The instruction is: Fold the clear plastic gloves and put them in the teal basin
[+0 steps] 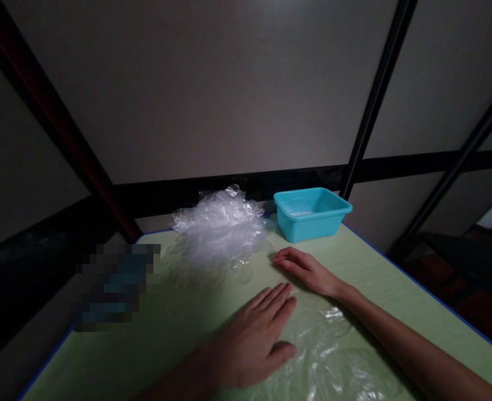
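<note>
My left hand (256,337) lies palm down with its fingers stretched out and the thumb apart, at the left edge of a sheet of thin clear plastic (329,356) spread on the table. Whether the plastic is a bag or loose film, I cannot tell. My right hand (306,270) rests farther forward, its fingers loosely bent and the thumb beneath them; nothing shows in it. The right forearm passes over the plastic's right side. Ahead of both hands sits a crumpled heap of clear plastic (223,228).
A turquoise plastic tub (312,225) stands at the back right, with something pale inside. A blurred-out dark object (118,287) lies at the left edge. The table (400,301) has a light green cover with blue edging. Sliding panels (237,94) rise behind it.
</note>
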Demonstrator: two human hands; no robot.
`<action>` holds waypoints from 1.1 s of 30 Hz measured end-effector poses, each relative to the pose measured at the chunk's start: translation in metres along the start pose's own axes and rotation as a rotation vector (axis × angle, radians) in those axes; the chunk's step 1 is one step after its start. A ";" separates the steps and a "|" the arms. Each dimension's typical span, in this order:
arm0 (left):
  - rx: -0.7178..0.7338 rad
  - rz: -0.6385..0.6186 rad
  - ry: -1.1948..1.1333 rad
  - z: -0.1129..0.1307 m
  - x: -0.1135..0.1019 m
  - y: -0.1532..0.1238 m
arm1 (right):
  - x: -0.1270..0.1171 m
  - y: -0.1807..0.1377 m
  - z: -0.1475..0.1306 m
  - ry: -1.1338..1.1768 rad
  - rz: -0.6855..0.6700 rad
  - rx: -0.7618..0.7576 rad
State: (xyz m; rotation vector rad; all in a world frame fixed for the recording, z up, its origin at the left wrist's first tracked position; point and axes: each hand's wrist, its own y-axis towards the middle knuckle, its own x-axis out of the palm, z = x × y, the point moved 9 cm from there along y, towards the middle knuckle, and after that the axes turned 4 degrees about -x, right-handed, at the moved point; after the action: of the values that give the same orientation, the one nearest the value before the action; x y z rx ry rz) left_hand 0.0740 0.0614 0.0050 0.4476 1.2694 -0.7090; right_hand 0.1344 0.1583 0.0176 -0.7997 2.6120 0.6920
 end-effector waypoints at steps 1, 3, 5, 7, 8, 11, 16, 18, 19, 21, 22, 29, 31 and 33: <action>0.001 -0.002 0.005 0.000 0.000 0.000 | -0.001 0.000 0.001 0.003 0.005 0.002; 0.005 -0.016 0.016 0.000 0.000 -0.002 | -0.002 0.000 0.002 -0.001 0.010 0.008; 0.002 -0.046 0.024 -0.001 0.001 -0.005 | -0.002 0.000 0.001 -0.026 0.013 0.009; -0.018 -0.082 0.026 -0.003 0.002 -0.010 | -0.002 0.000 0.001 -0.048 0.013 0.003; -0.034 -0.103 0.023 -0.005 0.002 -0.012 | -0.001 -0.001 0.002 -0.054 0.012 -0.001; -0.080 -0.169 0.006 -0.008 0.003 -0.018 | -0.002 -0.001 0.005 -0.072 0.017 -0.005; -0.099 -0.224 -0.007 -0.014 0.004 -0.023 | -0.011 0.000 0.011 -0.109 0.044 0.003; -0.093 -0.228 -0.006 -0.018 0.005 -0.023 | -0.015 0.000 0.011 -0.116 0.052 0.004; -0.091 -0.228 -0.006 -0.020 0.005 -0.024 | -0.016 0.000 0.011 -0.117 0.055 0.004; -0.097 -0.230 -0.004 -0.024 0.005 -0.024 | -0.019 0.000 0.012 -0.116 0.062 0.006; -0.103 -0.231 -0.004 -0.026 0.004 -0.024 | -0.020 0.000 0.012 -0.115 0.066 0.007; -0.126 -0.143 0.054 -0.024 -0.002 -0.019 | -0.032 0.001 0.012 -0.130 0.122 0.021; -0.149 -0.062 0.070 -0.022 -0.005 -0.015 | -0.036 0.000 0.006 -0.142 0.136 0.020; -0.195 -0.004 0.062 -0.020 -0.005 -0.011 | -0.035 -0.001 -0.003 -0.195 0.105 0.024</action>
State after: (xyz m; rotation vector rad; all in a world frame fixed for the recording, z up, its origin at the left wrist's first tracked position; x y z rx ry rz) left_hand 0.0515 0.0683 0.0058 0.3096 1.3837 -0.5722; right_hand 0.1628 0.1710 0.0347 -0.5613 2.4939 0.7266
